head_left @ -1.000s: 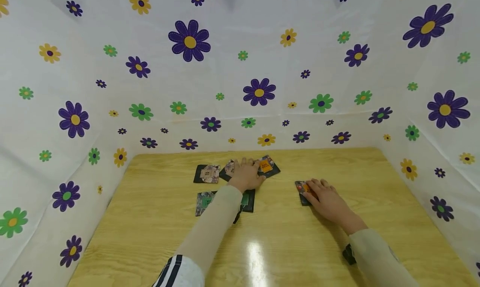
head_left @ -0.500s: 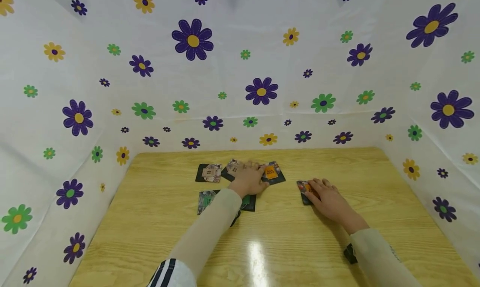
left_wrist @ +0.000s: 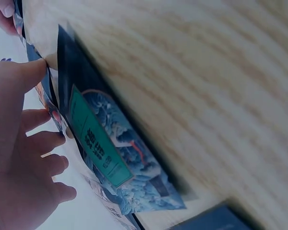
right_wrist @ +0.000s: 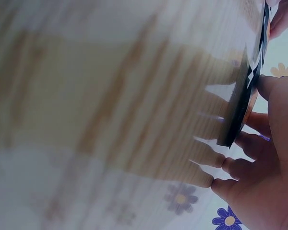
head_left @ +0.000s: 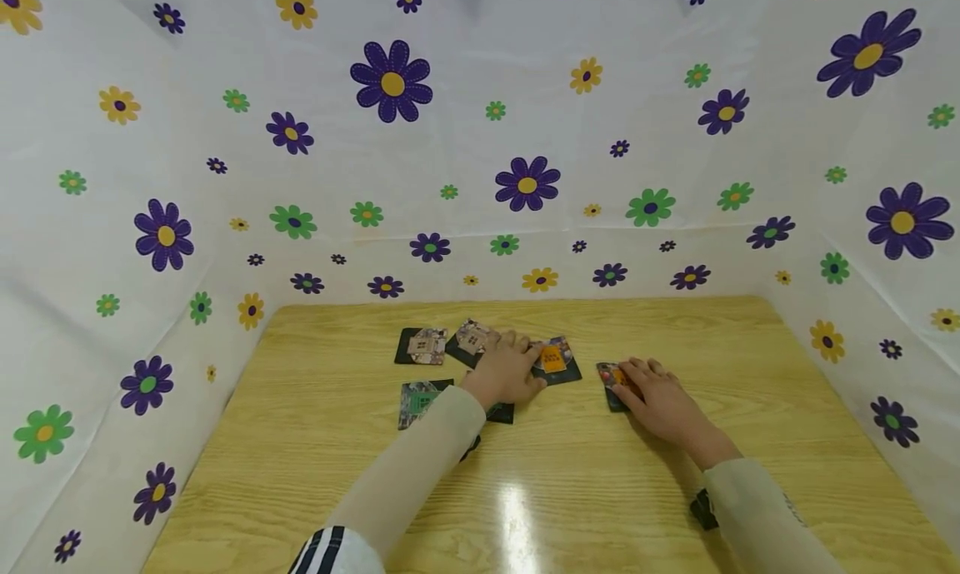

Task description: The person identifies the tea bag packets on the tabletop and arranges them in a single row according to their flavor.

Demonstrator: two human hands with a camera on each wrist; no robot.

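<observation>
Head view: six flat packets counted on the bench (head_left: 315, 482), two hands above them. Back row, left to right: first beige packet (head_left: 422, 346), second beige packet (head_left: 469, 341) turned at an angle, left orange packet (head_left: 557, 361). Front row: green packet (head_left: 417, 403) and half-hidden packet (head_left: 502, 416), partly under the left wrist. The right orange packet (head_left: 609, 376) lies apart, to the right. Left hand (head_left: 512, 372): grip spread, touching the left orange packet. Right hand (head_left: 660, 401): grip relaxed, resting over the right orange packet.

Left wrist view: one thumb, four fingers counted, held apart; thumb and forefinger at the left orange packet. The half-hidden packet shows one green label here; one dark corner (left_wrist: 216, 223) at the lower edge.

Right wrist view: one thumb, four fingers, spread; one packet, seen edge-on, between thumb and fingers, lying on the bench.
</observation>
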